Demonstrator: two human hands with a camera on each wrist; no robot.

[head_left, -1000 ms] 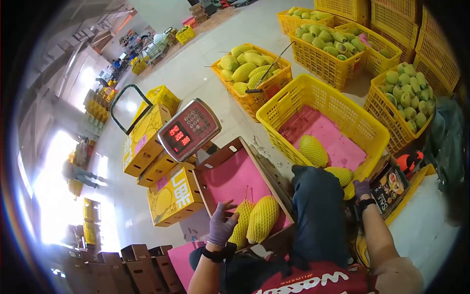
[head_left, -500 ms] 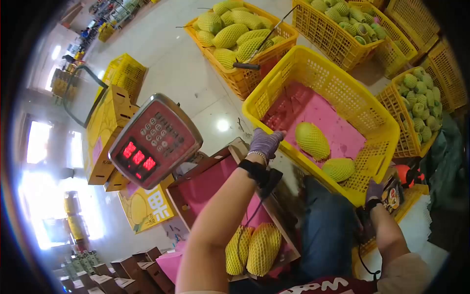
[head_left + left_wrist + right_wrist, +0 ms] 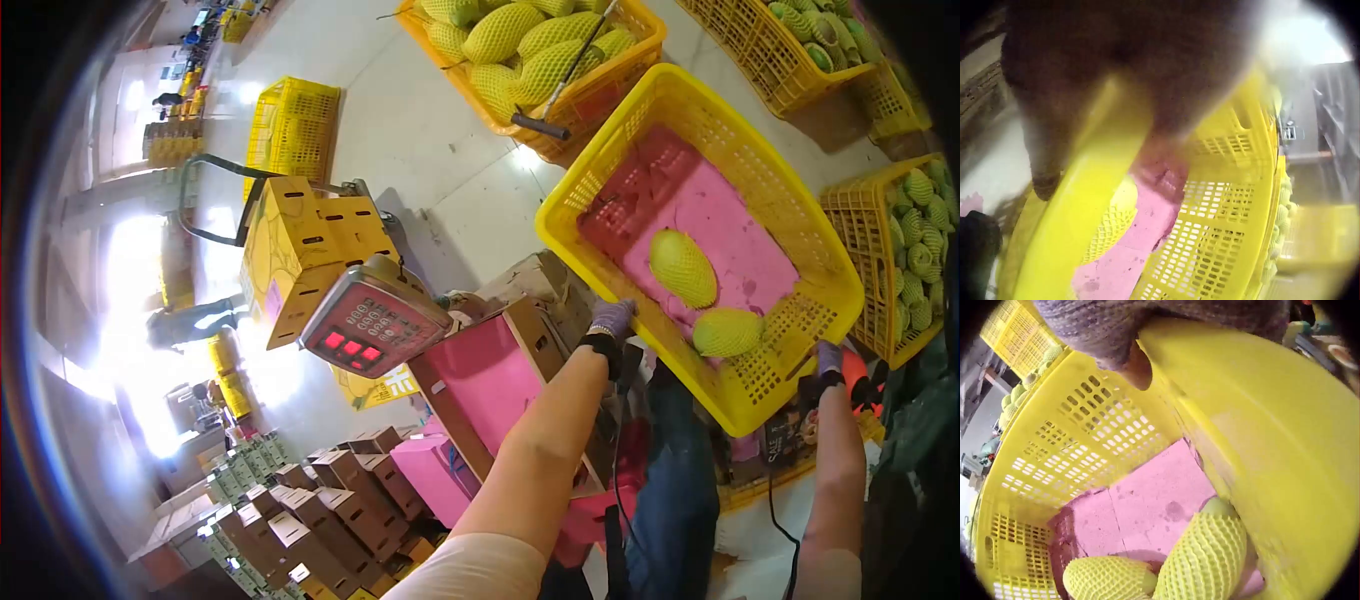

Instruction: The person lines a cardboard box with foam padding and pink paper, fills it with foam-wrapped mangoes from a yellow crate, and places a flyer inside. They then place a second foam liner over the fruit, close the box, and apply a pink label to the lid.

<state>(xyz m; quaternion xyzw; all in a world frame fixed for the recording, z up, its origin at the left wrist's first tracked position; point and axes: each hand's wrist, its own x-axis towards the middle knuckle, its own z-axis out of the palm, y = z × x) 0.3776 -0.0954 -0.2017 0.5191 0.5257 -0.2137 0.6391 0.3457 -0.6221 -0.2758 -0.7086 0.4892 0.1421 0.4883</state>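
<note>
Both gloved hands are at the large yellow plastic crate [image 3: 790, 215]. My left hand [image 3: 612, 318] grips its left rim, thumb and fingers on either side of the edge in the left wrist view. At the near right corner my right hand [image 3: 828, 358] holds the rim; the right wrist view shows its purple knit glove [image 3: 1097, 325] with a bare fingertip reaching over the inside. Pink sheet [image 3: 745, 240] lines the crate bottom. On it lie two large green-yellow fruits in foam nets, one fruit [image 3: 684, 268] farther in and another fruit [image 3: 728, 332] nearer.
A pink-lined carton [image 3: 485, 380] lies left of the crate, with a scale display [image 3: 375, 322] beside it. Beyond stands an orange crate [image 3: 560, 115] of netted fruit, a long-handled tool across it. Another fruit crate [image 3: 870, 270] stands right. Cardboard boxes [image 3: 330, 500] line the lower left.
My left hand has gone from the netted fruits in the carton to the crate's left rim. My right hand stays at the near right corner. The head view has shifted.
</note>
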